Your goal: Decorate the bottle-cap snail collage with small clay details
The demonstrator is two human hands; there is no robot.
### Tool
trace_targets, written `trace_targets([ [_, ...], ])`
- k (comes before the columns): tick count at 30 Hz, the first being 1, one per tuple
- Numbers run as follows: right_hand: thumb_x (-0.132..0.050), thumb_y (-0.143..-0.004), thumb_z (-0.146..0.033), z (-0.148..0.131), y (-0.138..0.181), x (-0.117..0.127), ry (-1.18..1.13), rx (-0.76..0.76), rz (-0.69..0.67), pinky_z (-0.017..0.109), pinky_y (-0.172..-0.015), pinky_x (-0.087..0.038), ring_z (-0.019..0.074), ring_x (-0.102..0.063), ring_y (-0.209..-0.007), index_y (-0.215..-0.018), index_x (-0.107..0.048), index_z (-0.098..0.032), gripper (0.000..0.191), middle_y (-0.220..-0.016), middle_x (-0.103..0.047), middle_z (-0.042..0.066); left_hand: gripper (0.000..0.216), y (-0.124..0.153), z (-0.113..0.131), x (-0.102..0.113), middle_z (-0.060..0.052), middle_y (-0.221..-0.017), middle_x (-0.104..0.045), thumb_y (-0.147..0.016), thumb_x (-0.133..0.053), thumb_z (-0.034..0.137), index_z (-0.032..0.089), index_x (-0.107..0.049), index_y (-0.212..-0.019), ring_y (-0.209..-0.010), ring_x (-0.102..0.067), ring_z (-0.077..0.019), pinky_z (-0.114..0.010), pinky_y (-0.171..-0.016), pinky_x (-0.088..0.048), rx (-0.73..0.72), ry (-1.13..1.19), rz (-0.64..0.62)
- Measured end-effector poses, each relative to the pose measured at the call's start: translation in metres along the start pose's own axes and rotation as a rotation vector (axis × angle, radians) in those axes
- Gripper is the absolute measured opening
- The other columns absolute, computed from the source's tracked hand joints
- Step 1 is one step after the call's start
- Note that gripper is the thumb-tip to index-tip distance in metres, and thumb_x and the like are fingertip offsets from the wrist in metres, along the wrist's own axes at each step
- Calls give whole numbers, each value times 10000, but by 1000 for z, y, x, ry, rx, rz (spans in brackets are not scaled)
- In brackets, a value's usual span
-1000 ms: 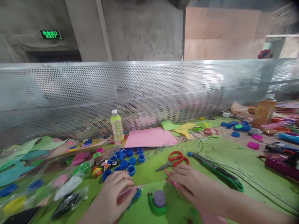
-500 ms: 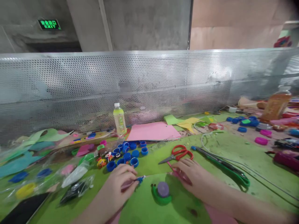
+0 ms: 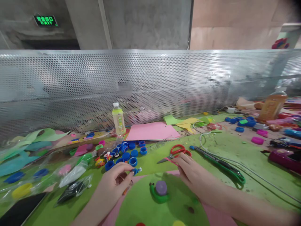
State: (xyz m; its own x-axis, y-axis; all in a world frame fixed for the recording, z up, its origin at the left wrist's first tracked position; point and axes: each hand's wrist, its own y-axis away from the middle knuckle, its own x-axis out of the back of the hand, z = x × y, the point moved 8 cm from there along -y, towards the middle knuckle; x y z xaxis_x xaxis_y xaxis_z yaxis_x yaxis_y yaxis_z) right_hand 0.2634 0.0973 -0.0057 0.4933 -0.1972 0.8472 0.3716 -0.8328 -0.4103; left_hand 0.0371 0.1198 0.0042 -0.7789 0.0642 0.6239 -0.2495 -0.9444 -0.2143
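Between the thumb and fingers of my left hand (image 3: 117, 180) is a small blue piece with a white tip (image 3: 137, 171); its kind is unclear. My right hand (image 3: 188, 171) pinches a thin pink strip (image 3: 172, 161), just in front of red-handled scissors (image 3: 175, 153). Between both hands lies a rounded green sheet (image 3: 138, 204) over a pink sheet (image 3: 213, 213). On it sits a snail (image 3: 157, 194) with a green body, apparently of modelling clay. A round purple piece (image 3: 161, 187) forms its shell.
Several blue caps (image 3: 126, 156) and small figures (image 3: 108, 156) stand beyond my left hand. A green-handled tool (image 3: 221, 166) and a pale cable (image 3: 254, 169) lie at right. Farther back are a drink bottle (image 3: 118, 121), pink paper (image 3: 152, 131) and a perforated metal panel (image 3: 150, 81).
My right hand has lifted slightly from the sheet's edge, with the pink strip in its fingers. My left hand still holds the blue piece. The view has shifted slightly.
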Motion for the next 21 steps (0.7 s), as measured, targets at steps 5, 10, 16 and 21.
trace_targets([
  [5,-311,-940,-114,-19,5,20,-135,88,80,389,-745,-567,235,-670,-911,-1257,-479,-175,364,-1098,-645,130,197,3,1,-8,-27,-884,-648,-808,-611,378,192,-675,-805,-670,-629,-156,-222,-596,-486,80,147,12],
  [10,-347,-957,-138,-34,15,38,-235,174,228,264,-720,-552,157,-651,-844,-1050,-547,-228,239,-932,-667,46,263,15,6,-27,25,-608,-560,-794,-626,423,169,-695,-784,-521,-530,-114,-178,-450,-361,186,318,-28],
  [16,-362,-924,-25,-37,24,50,-268,249,372,260,-990,-476,141,-449,-1311,-1346,-419,-246,480,-1378,-542,70,299,22,5,-35,50,-546,-543,-660,-774,450,161,-730,-721,-404,-411,-33,-135,-401,-259,314,542,-21],
  [21,-458,-929,-45,-44,33,54,-459,336,321,250,-949,-500,152,-574,-1157,-1228,-523,-267,378,-1154,-661,45,309,25,3,-39,14,-678,-636,-609,-826,452,164,-732,-671,-388,-419,-5,-119,-392,-301,357,530,-50],
])
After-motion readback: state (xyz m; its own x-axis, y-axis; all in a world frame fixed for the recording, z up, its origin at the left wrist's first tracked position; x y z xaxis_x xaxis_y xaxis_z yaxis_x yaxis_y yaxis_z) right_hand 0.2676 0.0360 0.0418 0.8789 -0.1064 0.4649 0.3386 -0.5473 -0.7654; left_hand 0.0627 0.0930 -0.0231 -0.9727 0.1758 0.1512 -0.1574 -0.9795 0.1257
